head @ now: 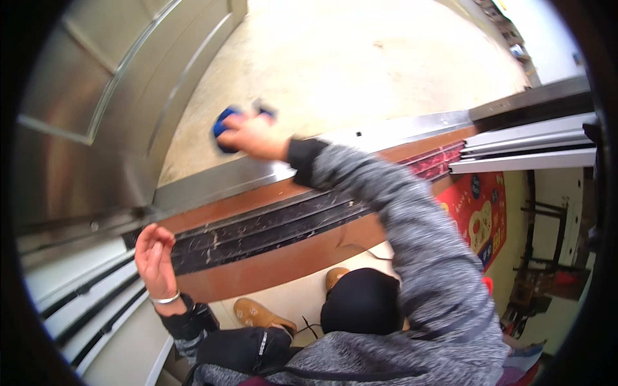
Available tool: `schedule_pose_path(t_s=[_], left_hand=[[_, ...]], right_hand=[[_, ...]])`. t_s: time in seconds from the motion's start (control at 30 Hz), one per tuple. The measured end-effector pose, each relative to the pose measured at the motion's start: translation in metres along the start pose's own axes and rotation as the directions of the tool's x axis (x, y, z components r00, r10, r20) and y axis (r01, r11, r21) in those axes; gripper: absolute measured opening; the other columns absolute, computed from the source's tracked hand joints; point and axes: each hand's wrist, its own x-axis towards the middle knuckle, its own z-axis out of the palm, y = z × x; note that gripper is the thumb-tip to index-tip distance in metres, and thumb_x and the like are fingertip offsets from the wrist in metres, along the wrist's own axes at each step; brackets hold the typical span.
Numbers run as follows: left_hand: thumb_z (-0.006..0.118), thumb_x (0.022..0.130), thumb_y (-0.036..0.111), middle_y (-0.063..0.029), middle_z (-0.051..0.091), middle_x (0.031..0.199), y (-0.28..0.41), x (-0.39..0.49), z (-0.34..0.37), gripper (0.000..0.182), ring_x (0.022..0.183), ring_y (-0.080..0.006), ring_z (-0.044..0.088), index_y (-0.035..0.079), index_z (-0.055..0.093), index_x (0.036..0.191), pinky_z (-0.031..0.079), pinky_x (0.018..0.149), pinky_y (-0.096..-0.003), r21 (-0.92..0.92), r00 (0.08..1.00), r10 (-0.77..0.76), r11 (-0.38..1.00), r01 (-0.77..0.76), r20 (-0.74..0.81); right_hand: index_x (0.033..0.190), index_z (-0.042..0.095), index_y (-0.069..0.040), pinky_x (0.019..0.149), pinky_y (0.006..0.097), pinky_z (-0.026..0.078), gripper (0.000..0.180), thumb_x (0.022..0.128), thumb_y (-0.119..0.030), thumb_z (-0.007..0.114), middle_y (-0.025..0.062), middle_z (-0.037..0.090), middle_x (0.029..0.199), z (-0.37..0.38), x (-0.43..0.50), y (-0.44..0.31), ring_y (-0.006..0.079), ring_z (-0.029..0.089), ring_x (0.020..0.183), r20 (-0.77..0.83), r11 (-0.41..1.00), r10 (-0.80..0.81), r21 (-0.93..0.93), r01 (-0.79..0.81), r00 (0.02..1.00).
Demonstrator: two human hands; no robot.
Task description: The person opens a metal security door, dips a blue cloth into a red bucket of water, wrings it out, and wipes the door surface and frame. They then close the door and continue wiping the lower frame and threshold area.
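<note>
My right hand (253, 136) reaches over the metal door sill (217, 182), its fingers closed on a blue object (223, 128) that is blurred, so its kind cannot be told. A small grey and dark blue part shows beyond the fingers. My left hand (157, 255) is raised at the left, near the end of the dark sliding-door track (270, 227). It wears a silver bangle (165, 299), and nothing shows in its partly curled fingers.
A metal door (120, 72) stands open at the left, with sliding panels (111, 309) below it. Pale ground (338, 62) lies beyond the sill. White sliding frames (526, 144) and a red patterned mat (475, 212) are at the right. A thin cable crosses the floor near my shoes.
</note>
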Motion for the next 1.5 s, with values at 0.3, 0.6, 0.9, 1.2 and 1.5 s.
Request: schedule_pose_path(t_s=[0.3,0.6,0.9,1.2,1.5], left_hand=[[0.055,0.088,0.004,-0.0094,0.058,0.105,0.0,-0.003,-0.004,0.034,0.096,-0.0173,0.057,0.0,0.054,0.122,0.046,0.089,-0.0304,0.054,0.997,-0.054,0.997,0.057,-0.051],[0.055,0.09,0.006,-0.0083,0.058,0.105,-0.006,0.007,0.004,0.035,0.098,-0.017,0.056,0.001,0.052,0.125,0.047,0.09,-0.0299,0.059,0.996,-0.079,0.995,0.081,-0.038],[0.056,0.088,0.004,-0.0089,0.058,0.104,-0.017,0.006,0.01,0.035,0.098,-0.0174,0.056,-0.001,0.054,0.123,0.046,0.091,-0.0319,0.079,0.994,-0.112,0.991,0.111,0.013],[0.056,0.087,0.004,-0.0087,0.058,0.103,-0.022,0.017,0.032,0.035,0.094,-0.017,0.057,-0.001,0.054,0.122,0.047,0.087,-0.0298,0.148,0.988,-0.147,0.979,0.139,0.046],[0.054,0.087,0.001,-0.0097,0.059,0.101,-0.036,0.022,0.055,0.034,0.094,-0.0178,0.057,0.0,0.054,0.122,0.046,0.087,-0.03,0.124,0.983,-0.177,0.978,0.169,0.058]], right_hand=[[0.105,0.061,-0.021,0.075,0.047,0.046,0.034,0.072,-0.013,0.064,0.0057,0.053,0.106,0.096,-0.071,-0.037,0.0327,0.05,0.099,0.142,0.951,0.271,0.112,-0.288,0.952],[0.096,0.063,-0.022,0.081,0.0459,0.046,0.019,0.077,-0.018,0.062,0.0038,0.053,0.1,0.02,-0.219,0.104,0.0296,0.051,0.099,0.242,0.956,0.275,-0.169,-0.239,0.931],[0.09,0.06,-0.022,0.08,0.0439,0.047,0.02,0.074,-0.011,0.064,0.0018,0.057,0.106,-0.13,-0.236,0.208,0.0282,0.057,0.098,-0.169,0.786,0.134,-0.582,-0.208,0.977],[0.12,0.052,-0.015,0.093,0.0497,0.044,0.049,0.073,-0.01,0.06,0.0186,0.05,0.122,-0.095,-0.357,0.237,0.043,0.052,0.109,-0.458,0.452,0.803,0.05,-0.89,0.382],[0.115,0.051,-0.004,0.086,0.0459,0.05,0.069,0.07,-0.052,0.069,0.0233,0.059,0.112,-0.066,-0.332,0.2,0.0383,0.063,0.098,-0.079,0.12,0.986,-0.27,-0.955,0.146]])
